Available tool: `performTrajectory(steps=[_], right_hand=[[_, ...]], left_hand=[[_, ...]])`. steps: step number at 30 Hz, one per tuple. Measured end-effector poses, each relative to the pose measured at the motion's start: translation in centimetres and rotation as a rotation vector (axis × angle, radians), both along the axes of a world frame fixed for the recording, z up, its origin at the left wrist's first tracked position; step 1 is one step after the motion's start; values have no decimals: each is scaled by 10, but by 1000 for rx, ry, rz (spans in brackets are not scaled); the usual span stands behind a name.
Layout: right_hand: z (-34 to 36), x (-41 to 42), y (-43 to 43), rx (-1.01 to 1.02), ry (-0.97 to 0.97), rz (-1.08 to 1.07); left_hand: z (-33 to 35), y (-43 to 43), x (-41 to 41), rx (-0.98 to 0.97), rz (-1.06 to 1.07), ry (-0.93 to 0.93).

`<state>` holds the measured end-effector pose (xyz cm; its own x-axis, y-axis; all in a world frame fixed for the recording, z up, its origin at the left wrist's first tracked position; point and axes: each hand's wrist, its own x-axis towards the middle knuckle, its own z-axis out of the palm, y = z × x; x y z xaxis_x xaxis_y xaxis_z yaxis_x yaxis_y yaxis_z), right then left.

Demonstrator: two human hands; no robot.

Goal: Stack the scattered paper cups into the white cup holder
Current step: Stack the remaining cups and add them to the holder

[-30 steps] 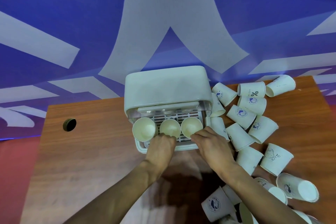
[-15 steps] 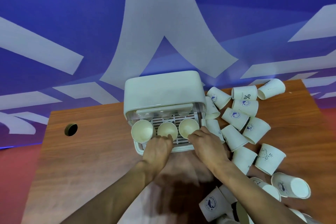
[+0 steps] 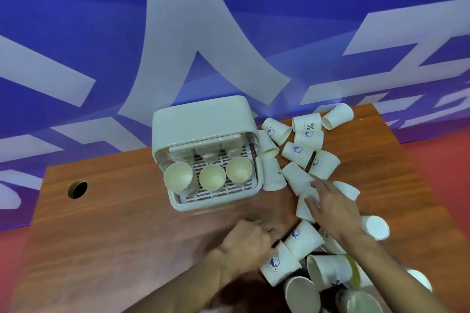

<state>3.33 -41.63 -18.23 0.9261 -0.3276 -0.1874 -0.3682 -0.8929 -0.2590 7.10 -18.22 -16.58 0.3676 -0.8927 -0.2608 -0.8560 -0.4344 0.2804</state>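
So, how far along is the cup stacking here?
Partly done: three cup stacks stand at the front of the white cup holder. In hand: the right hand spreads open over the loose cups; the left hand, blurred, is at a nearer cup; neither clearly grips one. Left: well over a dozen of them lie scattered on the table.

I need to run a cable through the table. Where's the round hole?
In the head view, the round hole sits near the table's left edge, left of the white cup holder.
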Motion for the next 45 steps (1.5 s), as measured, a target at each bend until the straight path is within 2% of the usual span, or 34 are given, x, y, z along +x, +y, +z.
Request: performTrajectory(steps=[5, 12, 19, 23, 26, 30, 36, 41, 45], right_hand=[[-1, -28, 3, -7, 35, -34], [-11, -56, 31, -55, 234, -26], [-6, -45, 49, 144, 129, -37], [6, -37, 68, -9, -4, 64], [9, -34, 79, -126, -14, 203], [6, -31, 90, -197, 1, 314], [18, -27, 96, -207, -63, 320], [45, -14, 99, -137, -261, 288], [66, 11, 99, -69, -365, 247]], left_hand=[[-23, -19, -26, 50, -106, 44], [-36, -20, -26, 99, -165, 29], [-29, -3, -13, 117, -95, 21], [-12, 25, 0, 184, -146, -1], [-10, 48, 2, 259, -180, -73], [-16, 64, 0, 299, -98, -118], [6, 71, 1, 243, -18, -139], [57, 82, 21, 135, 42, -221], [76, 93, 42, 147, 166, -298]])
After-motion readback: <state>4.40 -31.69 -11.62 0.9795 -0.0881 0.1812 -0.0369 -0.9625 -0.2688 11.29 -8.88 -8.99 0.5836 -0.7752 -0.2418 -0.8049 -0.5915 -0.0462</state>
